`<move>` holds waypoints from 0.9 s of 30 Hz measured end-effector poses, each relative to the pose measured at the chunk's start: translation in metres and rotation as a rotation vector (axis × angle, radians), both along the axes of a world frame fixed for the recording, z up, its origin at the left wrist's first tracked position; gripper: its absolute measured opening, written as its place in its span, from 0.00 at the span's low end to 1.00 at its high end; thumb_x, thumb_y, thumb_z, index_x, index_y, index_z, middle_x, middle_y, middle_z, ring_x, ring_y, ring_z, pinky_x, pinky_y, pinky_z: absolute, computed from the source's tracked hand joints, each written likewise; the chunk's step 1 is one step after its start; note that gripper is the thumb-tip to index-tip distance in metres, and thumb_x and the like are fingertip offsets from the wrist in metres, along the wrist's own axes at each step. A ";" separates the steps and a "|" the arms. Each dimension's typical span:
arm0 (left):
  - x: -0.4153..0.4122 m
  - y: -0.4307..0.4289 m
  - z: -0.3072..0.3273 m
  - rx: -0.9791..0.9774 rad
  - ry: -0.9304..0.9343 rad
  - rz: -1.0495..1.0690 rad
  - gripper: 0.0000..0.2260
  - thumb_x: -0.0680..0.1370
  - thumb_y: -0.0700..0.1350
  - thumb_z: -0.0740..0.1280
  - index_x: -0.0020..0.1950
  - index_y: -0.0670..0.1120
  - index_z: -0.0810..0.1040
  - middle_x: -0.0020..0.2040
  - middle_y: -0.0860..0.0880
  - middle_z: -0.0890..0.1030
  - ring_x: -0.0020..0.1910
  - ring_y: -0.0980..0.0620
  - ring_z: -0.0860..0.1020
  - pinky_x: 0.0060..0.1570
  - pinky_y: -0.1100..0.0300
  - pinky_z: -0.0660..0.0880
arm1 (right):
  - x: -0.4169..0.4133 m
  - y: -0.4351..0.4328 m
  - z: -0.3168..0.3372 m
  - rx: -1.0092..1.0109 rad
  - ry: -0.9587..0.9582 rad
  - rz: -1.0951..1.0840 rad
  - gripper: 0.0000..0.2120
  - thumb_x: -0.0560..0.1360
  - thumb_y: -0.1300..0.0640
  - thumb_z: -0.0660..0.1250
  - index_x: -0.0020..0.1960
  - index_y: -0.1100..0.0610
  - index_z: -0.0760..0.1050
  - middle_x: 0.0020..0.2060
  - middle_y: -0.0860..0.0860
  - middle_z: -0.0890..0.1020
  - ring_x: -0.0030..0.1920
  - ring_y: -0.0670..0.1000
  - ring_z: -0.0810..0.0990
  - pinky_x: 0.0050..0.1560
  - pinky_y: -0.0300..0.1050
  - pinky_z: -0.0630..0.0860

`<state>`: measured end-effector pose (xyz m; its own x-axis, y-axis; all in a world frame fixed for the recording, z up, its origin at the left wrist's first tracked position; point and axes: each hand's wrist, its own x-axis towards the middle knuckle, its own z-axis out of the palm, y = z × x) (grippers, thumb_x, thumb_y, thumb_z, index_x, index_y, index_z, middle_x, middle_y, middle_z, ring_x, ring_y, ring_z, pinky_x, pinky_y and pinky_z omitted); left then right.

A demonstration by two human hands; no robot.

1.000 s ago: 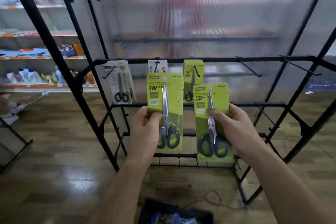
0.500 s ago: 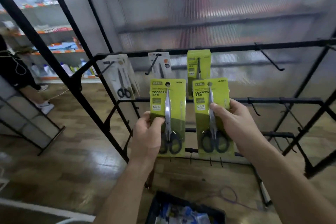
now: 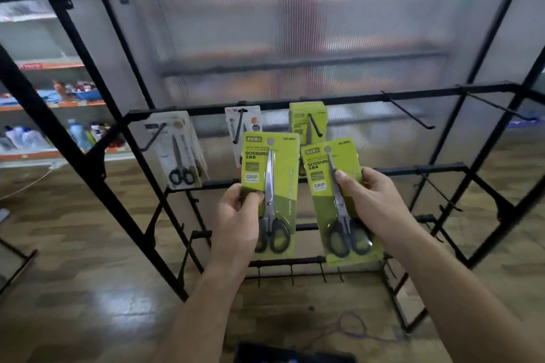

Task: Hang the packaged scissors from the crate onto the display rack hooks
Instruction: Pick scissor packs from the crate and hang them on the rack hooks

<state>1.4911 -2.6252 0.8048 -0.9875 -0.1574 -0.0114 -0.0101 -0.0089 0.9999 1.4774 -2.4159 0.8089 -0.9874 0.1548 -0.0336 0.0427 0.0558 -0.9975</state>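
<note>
left hand (image 3: 236, 224) grips green scissors pack (image 3: 284, 165) | right hand (image 3: 374, 206) grips second green pack (image 3: 321, 215) — black handles, upright

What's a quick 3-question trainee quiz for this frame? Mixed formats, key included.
1. True or false: the right hand is empty while the left hand holds a green scissors pack.
2. How many hooks on the upper rail already carry hung packs? A) one B) three C) five
3. Fill in: the held scissors have ___ handles.
Key: 1. False; the right hand grips a second green pack. 2. B. 3. black.
</note>
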 end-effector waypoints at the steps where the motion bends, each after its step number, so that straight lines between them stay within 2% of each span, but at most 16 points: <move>1: 0.000 -0.004 0.001 0.004 -0.002 0.005 0.08 0.84 0.42 0.64 0.51 0.48 0.83 0.45 0.51 0.87 0.44 0.55 0.84 0.39 0.66 0.76 | -0.003 -0.002 0.001 0.019 -0.003 -0.005 0.10 0.83 0.51 0.66 0.56 0.56 0.81 0.45 0.51 0.88 0.46 0.54 0.88 0.45 0.49 0.82; 4: 0.001 -0.013 0.002 0.015 0.007 0.039 0.08 0.84 0.42 0.64 0.51 0.48 0.83 0.46 0.50 0.86 0.47 0.50 0.85 0.41 0.62 0.79 | -0.015 -0.005 0.004 0.062 -0.004 -0.014 0.11 0.83 0.50 0.66 0.55 0.56 0.81 0.44 0.52 0.88 0.43 0.52 0.88 0.39 0.46 0.81; 6: 0.002 -0.016 0.003 0.010 0.011 0.062 0.08 0.84 0.43 0.64 0.52 0.48 0.84 0.47 0.49 0.87 0.50 0.46 0.84 0.46 0.56 0.81 | -0.024 -0.007 0.006 0.092 0.003 -0.043 0.11 0.82 0.49 0.66 0.53 0.56 0.81 0.43 0.52 0.88 0.39 0.50 0.87 0.36 0.44 0.79; 8: 0.006 -0.018 0.007 0.021 0.010 0.063 0.09 0.84 0.43 0.64 0.52 0.50 0.84 0.48 0.49 0.87 0.51 0.42 0.84 0.50 0.49 0.82 | -0.035 -0.006 0.004 0.136 -0.007 -0.070 0.12 0.82 0.47 0.66 0.53 0.55 0.81 0.43 0.52 0.88 0.41 0.51 0.86 0.38 0.45 0.79; 10: 0.010 -0.019 0.008 0.032 0.013 0.078 0.09 0.84 0.44 0.64 0.51 0.50 0.83 0.47 0.48 0.87 0.52 0.38 0.83 0.55 0.41 0.82 | -0.046 -0.005 -0.001 0.171 -0.033 -0.075 0.13 0.82 0.45 0.65 0.53 0.54 0.81 0.45 0.52 0.87 0.46 0.54 0.86 0.45 0.50 0.81; 12: 0.013 -0.019 0.009 0.039 0.029 0.096 0.08 0.84 0.45 0.64 0.51 0.50 0.83 0.47 0.43 0.86 0.52 0.33 0.81 0.55 0.35 0.79 | -0.055 -0.004 -0.006 0.185 -0.050 -0.063 0.14 0.82 0.44 0.65 0.54 0.53 0.81 0.45 0.52 0.87 0.48 0.55 0.86 0.49 0.54 0.83; 13: 0.013 -0.019 0.009 0.037 0.035 0.101 0.08 0.84 0.45 0.65 0.51 0.50 0.83 0.48 0.39 0.85 0.50 0.30 0.81 0.54 0.31 0.77 | -0.058 -0.003 -0.009 0.185 -0.049 -0.054 0.13 0.82 0.44 0.65 0.54 0.53 0.81 0.45 0.52 0.87 0.48 0.54 0.86 0.49 0.54 0.83; 15: 0.014 -0.018 0.008 0.042 0.032 0.114 0.08 0.84 0.44 0.65 0.51 0.48 0.83 0.48 0.33 0.83 0.45 0.35 0.81 0.52 0.26 0.75 | -0.063 -0.004 -0.012 0.196 -0.044 -0.038 0.13 0.83 0.45 0.64 0.55 0.54 0.79 0.46 0.52 0.86 0.47 0.53 0.85 0.44 0.50 0.81; 17: 0.014 -0.017 0.007 0.046 0.021 0.113 0.07 0.83 0.43 0.65 0.51 0.46 0.83 0.48 0.33 0.83 0.45 0.40 0.80 0.51 0.26 0.75 | -0.066 -0.005 -0.016 0.226 -0.023 -0.042 0.12 0.83 0.45 0.63 0.56 0.53 0.78 0.47 0.50 0.85 0.46 0.50 0.84 0.41 0.47 0.78; 23: 0.009 -0.010 0.006 0.028 0.021 0.059 0.08 0.83 0.45 0.65 0.53 0.47 0.83 0.49 0.35 0.84 0.46 0.41 0.79 0.51 0.29 0.77 | -0.078 -0.005 -0.026 0.263 -0.009 -0.036 0.13 0.84 0.45 0.62 0.57 0.54 0.75 0.47 0.50 0.84 0.47 0.50 0.83 0.40 0.46 0.76; 25: 0.006 -0.007 0.008 0.038 0.027 0.040 0.07 0.83 0.44 0.65 0.53 0.46 0.83 0.50 0.32 0.81 0.46 0.42 0.78 0.49 0.34 0.77 | -0.087 -0.006 -0.027 0.268 -0.022 -0.029 0.13 0.84 0.45 0.62 0.56 0.55 0.75 0.47 0.51 0.84 0.47 0.52 0.83 0.42 0.50 0.79; 27: 0.003 -0.004 0.011 0.058 0.038 0.018 0.08 0.80 0.47 0.66 0.53 0.45 0.83 0.50 0.30 0.80 0.46 0.43 0.77 0.48 0.31 0.76 | -0.098 -0.006 -0.025 0.271 -0.033 -0.024 0.13 0.84 0.44 0.61 0.54 0.55 0.74 0.47 0.53 0.84 0.46 0.54 0.83 0.45 0.51 0.80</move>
